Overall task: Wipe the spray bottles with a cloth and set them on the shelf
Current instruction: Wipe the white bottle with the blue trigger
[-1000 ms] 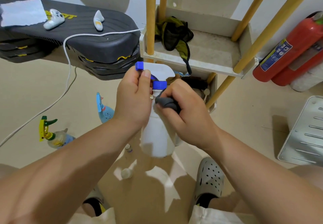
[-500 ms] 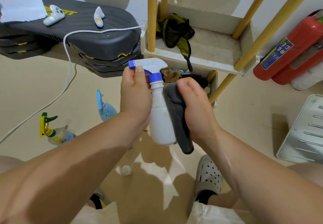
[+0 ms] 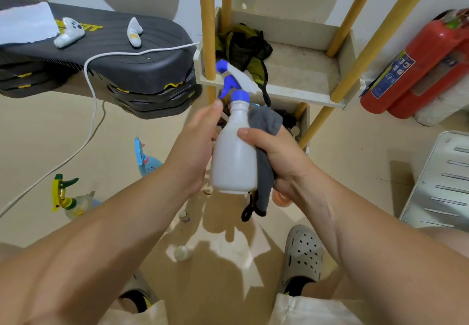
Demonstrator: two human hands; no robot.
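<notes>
Spray bottle (image 3: 233, 157), white (blue trigger and collar): upright at frame centre, just below the shelf (image 3: 304, 99). Left hand (image 3: 195, 152) fingers grasp its left side; right hand (image 3: 276, 157) fingers clench grey cloth (image 3: 265, 124) against its right side.

The spray bottle (image 3: 233, 157) hangs at centre between the hands, the left hand (image 3: 195, 152) at its 9 o'clock and the right hand (image 3: 276, 157) at its 3 o'clock, with the cloth (image 3: 265, 121) held between the right hand and the bottle's side. Behind them at 12 o'clock stands the shelf (image 3: 304, 70) with a crumpled garment (image 3: 243, 45) in its tray, and at 10 o'clock a stack of step boards (image 3: 127, 70) carries a controller (image 3: 68, 32) and a cable (image 3: 94, 91). On the floor (image 3: 50, 134) at 9 o'clock stand a second spray bottle (image 3: 146, 158) and, farther left, a third spray bottle (image 3: 66, 197); fire extinguishers (image 3: 418, 63) lie at 2 o'clock, and a slotted panel (image 3: 444, 180) at 3 o'clock.
</notes>
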